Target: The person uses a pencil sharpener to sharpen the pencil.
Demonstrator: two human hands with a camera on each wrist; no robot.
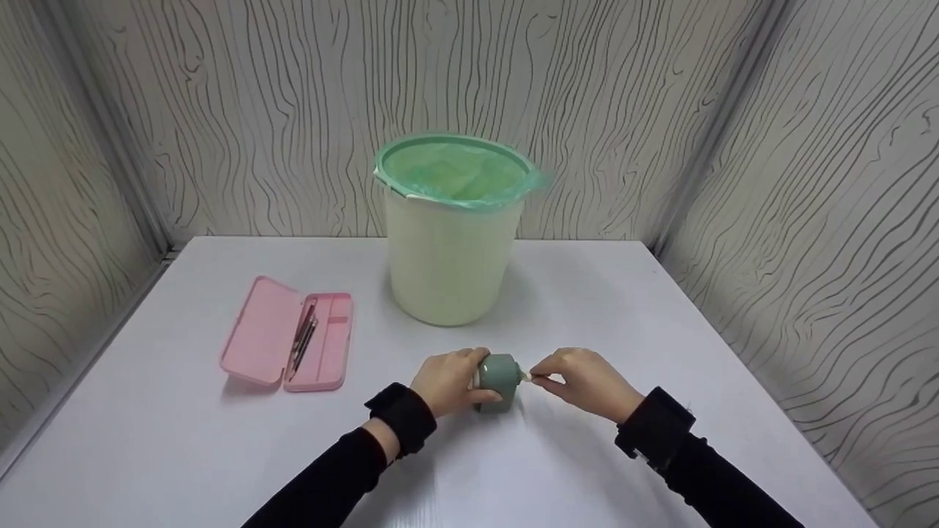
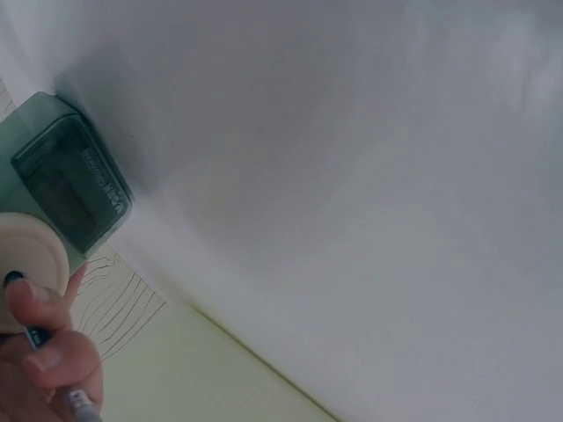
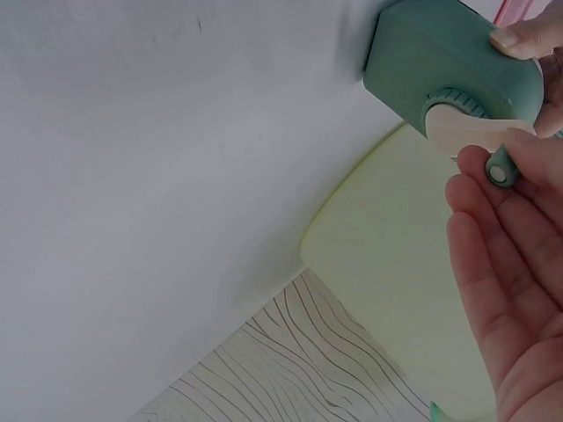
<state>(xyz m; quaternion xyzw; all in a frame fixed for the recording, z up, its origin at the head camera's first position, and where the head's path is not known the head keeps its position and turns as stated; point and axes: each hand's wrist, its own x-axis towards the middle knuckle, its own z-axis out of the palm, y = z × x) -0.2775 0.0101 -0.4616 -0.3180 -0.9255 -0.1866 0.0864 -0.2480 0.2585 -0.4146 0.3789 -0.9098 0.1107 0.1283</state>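
Note:
A green pencil sharpener (image 1: 499, 374) stands on the white table, its cream crank handle (image 3: 466, 130) facing my right hand. My left hand (image 1: 447, 381) grips the sharpener's body from the left, thumb on the near side. In the left wrist view, a dark pencil (image 2: 37, 336) with a silvery end lies among the left fingers, by the sharpener's round cream face (image 2: 31, 255). My right hand (image 1: 587, 381) pinches the small green knob (image 3: 501, 169) at the crank's end between thumb and index finger. Its other fingers are extended. Where the pencil enters is partly hidden by the fingers.
A tall pale-green bin (image 1: 451, 257) with a green bag over its rim stands behind the hands. To the left lies an open pink pencil case (image 1: 334, 356) holding several pencils (image 1: 303, 345). Wood-patterned panels (image 1: 293, 110) enclose the table's back and sides.

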